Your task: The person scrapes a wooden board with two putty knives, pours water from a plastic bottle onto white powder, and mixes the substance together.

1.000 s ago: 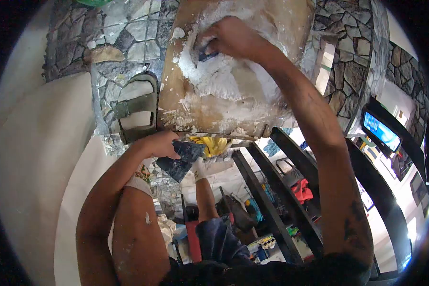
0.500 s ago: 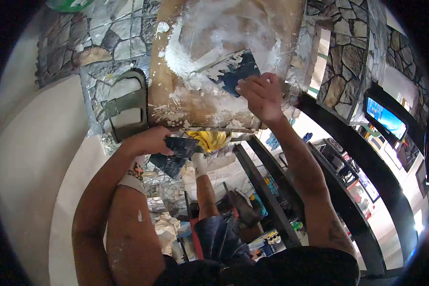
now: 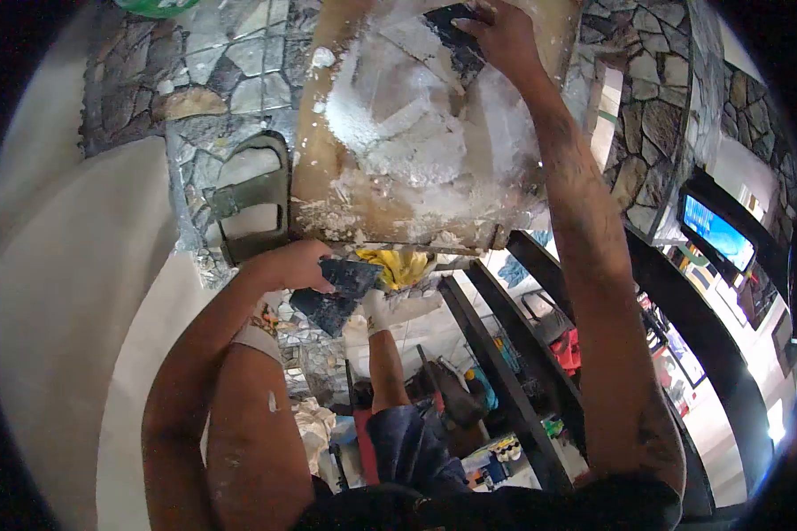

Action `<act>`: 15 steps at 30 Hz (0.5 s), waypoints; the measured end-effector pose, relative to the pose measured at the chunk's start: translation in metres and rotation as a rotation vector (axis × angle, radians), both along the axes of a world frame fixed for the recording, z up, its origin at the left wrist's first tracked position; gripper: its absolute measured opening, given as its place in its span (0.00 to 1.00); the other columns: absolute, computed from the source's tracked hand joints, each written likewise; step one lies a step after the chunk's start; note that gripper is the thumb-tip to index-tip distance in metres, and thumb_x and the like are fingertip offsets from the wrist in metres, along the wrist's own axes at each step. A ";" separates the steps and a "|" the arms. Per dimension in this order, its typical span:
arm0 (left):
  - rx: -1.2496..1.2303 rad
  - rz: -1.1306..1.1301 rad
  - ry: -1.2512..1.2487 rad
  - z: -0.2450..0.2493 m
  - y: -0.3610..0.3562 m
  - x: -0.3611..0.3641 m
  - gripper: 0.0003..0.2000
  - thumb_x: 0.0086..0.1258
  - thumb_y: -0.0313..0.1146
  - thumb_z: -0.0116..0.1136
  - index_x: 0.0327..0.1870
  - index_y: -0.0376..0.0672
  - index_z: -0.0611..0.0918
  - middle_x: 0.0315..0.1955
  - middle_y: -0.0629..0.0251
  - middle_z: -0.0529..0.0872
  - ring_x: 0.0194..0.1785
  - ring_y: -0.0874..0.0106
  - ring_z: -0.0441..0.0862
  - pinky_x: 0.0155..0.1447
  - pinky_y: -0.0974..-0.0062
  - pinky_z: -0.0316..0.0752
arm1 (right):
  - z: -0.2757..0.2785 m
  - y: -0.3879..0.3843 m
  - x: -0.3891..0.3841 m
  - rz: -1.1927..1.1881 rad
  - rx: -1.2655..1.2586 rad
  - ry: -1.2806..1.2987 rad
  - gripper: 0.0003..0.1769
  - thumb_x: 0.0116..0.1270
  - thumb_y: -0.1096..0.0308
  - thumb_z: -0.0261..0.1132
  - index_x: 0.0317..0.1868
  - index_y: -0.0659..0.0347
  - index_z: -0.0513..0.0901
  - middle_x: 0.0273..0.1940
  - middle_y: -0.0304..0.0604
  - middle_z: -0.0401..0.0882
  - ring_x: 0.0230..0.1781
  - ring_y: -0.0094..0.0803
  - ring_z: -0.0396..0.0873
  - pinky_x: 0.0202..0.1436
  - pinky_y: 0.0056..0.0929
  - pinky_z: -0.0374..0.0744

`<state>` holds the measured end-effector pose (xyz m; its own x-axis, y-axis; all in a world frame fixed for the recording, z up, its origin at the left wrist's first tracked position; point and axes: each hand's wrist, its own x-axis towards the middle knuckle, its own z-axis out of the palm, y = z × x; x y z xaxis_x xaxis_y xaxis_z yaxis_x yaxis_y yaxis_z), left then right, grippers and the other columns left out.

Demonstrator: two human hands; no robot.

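At the far part of a brown board (image 3: pixel 314 181), my right hand (image 3: pixel 506 37) grips a dark flat scraper (image 3: pixel 457 42) whose blade lies low over the white-smeared surface. White powder and paste (image 3: pixel 412 146) are spread across the middle of the board, with a thicker crumbly patch toward its left. My left hand (image 3: pixel 299 265) is beside the board's near edge, fingers closed on a dark flat blade (image 3: pixel 335 294) smudged with pale residue. This blade hangs just below the board's edge, over the floor.
An olive slide sandal (image 3: pixel 255 199) rests on the stone-pattern surface left of the board. Yellow cloth or plastic (image 3: pixel 397 265) shows under the near edge. Dark stair-like beams (image 3: pixel 496 354) run down at right, near a lit screen (image 3: pixel 719 232). A green round object (image 3: pixel 159 7) is at top left.
My right hand has moved away from me, up the board with its scraper, and the powder now shows gathered nearer the middle. My left hand keeps its blade; the view has shifted slightly.
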<state>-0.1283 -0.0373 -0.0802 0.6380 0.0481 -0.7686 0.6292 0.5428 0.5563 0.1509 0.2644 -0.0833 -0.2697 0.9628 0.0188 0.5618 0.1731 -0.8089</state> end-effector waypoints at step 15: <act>0.105 -0.096 -0.019 -0.005 -0.006 -0.001 0.28 0.53 0.37 0.73 0.53 0.32 0.77 0.45 0.51 0.82 0.47 0.61 0.80 0.51 0.66 0.74 | -0.002 0.040 -0.066 0.245 -0.091 -0.129 0.07 0.54 0.83 0.63 0.35 0.71 0.81 0.30 0.43 0.81 0.31 0.28 0.77 0.35 0.33 0.76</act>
